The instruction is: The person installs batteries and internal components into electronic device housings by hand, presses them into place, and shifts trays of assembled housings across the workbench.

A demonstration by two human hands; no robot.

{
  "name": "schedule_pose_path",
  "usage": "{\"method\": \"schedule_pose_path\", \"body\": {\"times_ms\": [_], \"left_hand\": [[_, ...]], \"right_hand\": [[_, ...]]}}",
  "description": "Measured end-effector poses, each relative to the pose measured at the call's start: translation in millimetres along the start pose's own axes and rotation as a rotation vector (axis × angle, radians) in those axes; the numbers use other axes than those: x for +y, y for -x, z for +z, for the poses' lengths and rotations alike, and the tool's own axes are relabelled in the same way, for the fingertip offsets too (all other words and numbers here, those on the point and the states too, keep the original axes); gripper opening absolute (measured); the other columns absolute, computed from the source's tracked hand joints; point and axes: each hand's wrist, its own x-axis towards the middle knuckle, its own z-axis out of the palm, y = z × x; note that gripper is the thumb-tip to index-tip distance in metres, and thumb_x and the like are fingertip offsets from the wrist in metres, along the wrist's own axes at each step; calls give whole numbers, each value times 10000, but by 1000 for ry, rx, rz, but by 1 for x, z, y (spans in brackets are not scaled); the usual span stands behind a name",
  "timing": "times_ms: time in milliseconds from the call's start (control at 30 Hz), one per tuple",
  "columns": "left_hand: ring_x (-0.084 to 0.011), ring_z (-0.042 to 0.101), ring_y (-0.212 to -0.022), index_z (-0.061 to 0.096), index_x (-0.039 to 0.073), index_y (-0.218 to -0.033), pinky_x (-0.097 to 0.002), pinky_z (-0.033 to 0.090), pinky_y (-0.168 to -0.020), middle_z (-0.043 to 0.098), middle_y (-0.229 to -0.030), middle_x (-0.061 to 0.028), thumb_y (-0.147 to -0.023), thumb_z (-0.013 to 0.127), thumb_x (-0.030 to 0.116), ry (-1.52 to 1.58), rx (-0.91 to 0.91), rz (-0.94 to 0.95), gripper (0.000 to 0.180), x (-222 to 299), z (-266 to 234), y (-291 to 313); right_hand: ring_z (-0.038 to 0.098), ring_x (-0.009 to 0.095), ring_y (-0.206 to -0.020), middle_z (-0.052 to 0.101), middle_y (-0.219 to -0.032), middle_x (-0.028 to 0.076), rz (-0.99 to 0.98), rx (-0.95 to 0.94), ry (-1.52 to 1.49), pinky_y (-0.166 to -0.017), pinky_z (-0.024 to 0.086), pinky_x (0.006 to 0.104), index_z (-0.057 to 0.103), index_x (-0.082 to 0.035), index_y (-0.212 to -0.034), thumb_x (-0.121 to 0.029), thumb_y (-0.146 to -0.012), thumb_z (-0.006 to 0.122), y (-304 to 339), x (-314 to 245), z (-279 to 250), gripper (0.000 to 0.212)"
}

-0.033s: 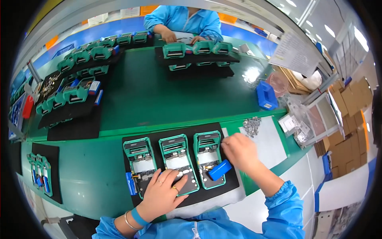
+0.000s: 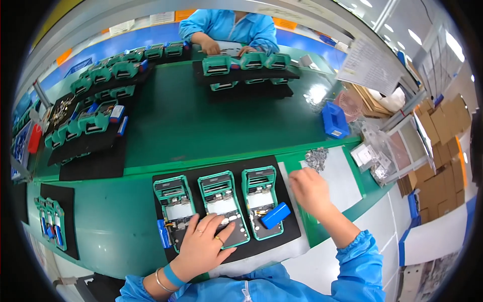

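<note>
I saw my left hand (image 2: 201, 244) lying flat, fingers spread, on the middle green tray (image 2: 221, 206), which sat at twelve o'clock from it. My right hand (image 2: 309, 191) hovered at three o'clock from the trays, fingers loosely curled, near small metal parts (image 2: 316, 158).

Middle jig (image 2: 223, 204) partly under left hand (image 2: 203, 245)

A green bench (image 2: 115, 221) carries a black mat (image 2: 226, 168) with three green fixtures, a white sheet (image 2: 342, 181) bearing a heap of small metal parts (image 2: 316, 158), and a smaller black mat (image 2: 68, 221) at the left. A blue box (image 2: 334, 121) sits further back.
</note>
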Motion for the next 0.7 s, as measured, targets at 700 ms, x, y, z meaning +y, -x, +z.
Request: {"method": "schedule_pose_path", "body": {"times_ms": [700], "left_hand": [[-413, 556, -1073, 430, -2, -1391, -469, 452, -946, 582, -1161, -242, -842, 617, 63, 294, 204, -77, 583, 39, 16, -83]], "right_hand": [[618, 263, -832, 563, -837, 68, -1, -64, 275, -653, 543, 376, 551, -86, -803, -70, -747, 617, 60, 109, 5, 89]]}}
